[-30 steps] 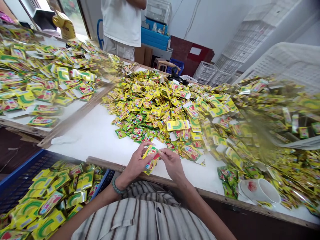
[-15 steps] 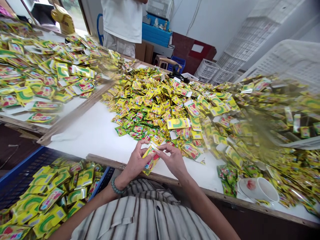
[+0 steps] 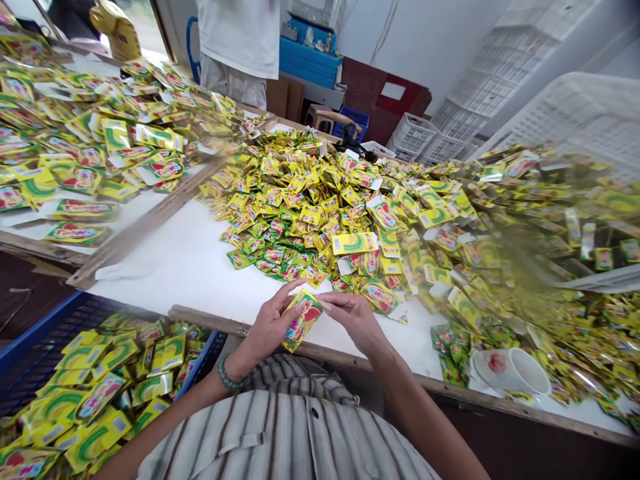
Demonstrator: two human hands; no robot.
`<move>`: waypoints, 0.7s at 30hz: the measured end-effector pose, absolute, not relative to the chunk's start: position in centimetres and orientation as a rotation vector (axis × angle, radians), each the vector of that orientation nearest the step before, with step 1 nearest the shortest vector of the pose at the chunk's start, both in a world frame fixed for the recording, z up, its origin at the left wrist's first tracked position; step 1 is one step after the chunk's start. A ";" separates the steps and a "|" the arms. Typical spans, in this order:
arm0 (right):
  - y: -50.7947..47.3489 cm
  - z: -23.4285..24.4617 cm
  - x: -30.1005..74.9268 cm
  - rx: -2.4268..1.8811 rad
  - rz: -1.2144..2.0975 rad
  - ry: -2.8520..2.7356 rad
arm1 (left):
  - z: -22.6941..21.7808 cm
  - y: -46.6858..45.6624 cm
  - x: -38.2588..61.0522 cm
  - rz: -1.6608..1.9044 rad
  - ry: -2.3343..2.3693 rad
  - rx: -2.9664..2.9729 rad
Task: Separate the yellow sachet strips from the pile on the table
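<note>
My left hand (image 3: 273,320) is closed around a small yellow and green cardboard box (image 3: 304,323) with red fruit pictures, its thumb lying across the printed front. At the box's upper right corner, the thumb and fingertips of my right hand (image 3: 357,321) press together against the edge. Both hands are just above the front edge of the white table (image 3: 155,230). Beyond them lies a large heap of small yellow and green sachets (image 3: 300,193). Several flat boxes rest on the heap's right side, among them a yellow box (image 3: 355,243).
A blue crate (image 3: 47,357) full of packed boxes stands at lower left. A white cup (image 3: 510,370) sits by the table edge at right, below a tipped white basket (image 3: 585,120). A wooden strip (image 3: 155,217) divides the table. A person (image 3: 239,40) stands behind.
The white open flap at the box's top no longer shows; that end looks closed. My right hand has shifted slightly right, to the box's corner. The camera view has moved a little.
</note>
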State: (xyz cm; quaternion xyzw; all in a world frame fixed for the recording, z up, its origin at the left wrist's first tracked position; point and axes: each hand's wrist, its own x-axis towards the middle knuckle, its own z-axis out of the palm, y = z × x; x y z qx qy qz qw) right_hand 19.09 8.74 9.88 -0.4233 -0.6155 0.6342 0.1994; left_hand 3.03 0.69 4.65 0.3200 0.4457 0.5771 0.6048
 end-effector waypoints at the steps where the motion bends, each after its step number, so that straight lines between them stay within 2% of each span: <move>1: 8.3 9.5 18.9 -1.171 1.798 -1.623 | 4.7 0.7 3.2 1.352 1.060 0.750; 5: 6.4 7.8 18.0 -1.186 1.794 -1.325 | 4.8 0.7 3.7 1.414 1.172 0.823; 11: 5.7 7.4 18.0 -1.169 1.424 -1.649 | 4.5 0.3 3.8 1.428 1.194 0.906; 16: 6.1 7.9 18.3 -1.113 1.590 -1.456 | 4.9 0.0 3.8 1.467 1.103 0.820; 21: 6.9 9.5 19.0 -1.140 1.456 -1.621 | 4.8 -0.4 3.3 1.464 1.137 0.841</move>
